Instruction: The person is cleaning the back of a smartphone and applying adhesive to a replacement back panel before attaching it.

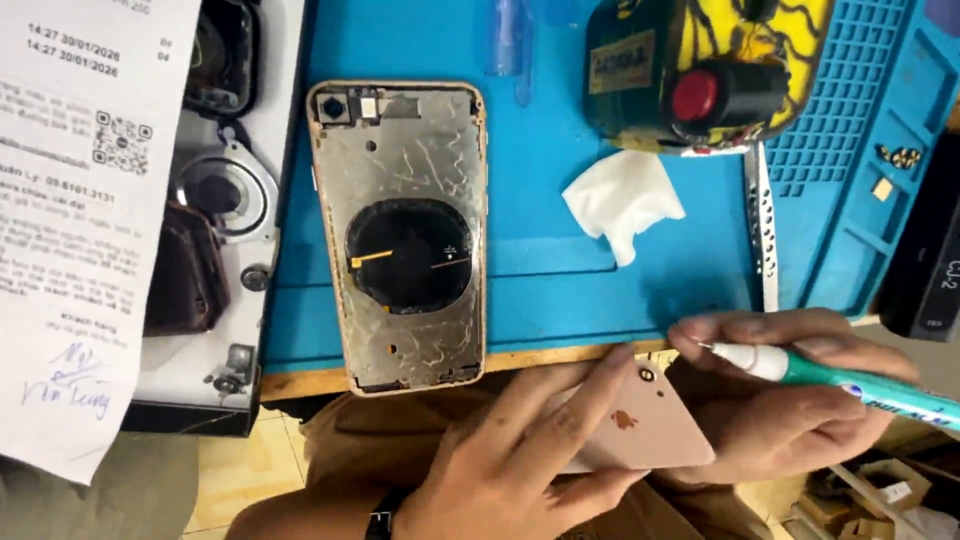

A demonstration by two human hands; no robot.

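Left hand (520,455) pinched the pink back panel (640,425) by its edges at six o'clock, below the counter (560,290): thin, slick, brittle, I'd judge. Right hand (790,400) gripped a green glue pen (840,375), tip touching.

Your left hand (520,460) covers most of pink back panel (640,425). Green pen (860,385) runs off right edge; tip too small to tell. Paper sheet (70,200) cut off left.

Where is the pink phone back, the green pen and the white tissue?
pink phone back (650,430), head view, middle of its panel.
green pen (850,378), head view, its green barrel.
white tissue (622,198), head view, its middle.
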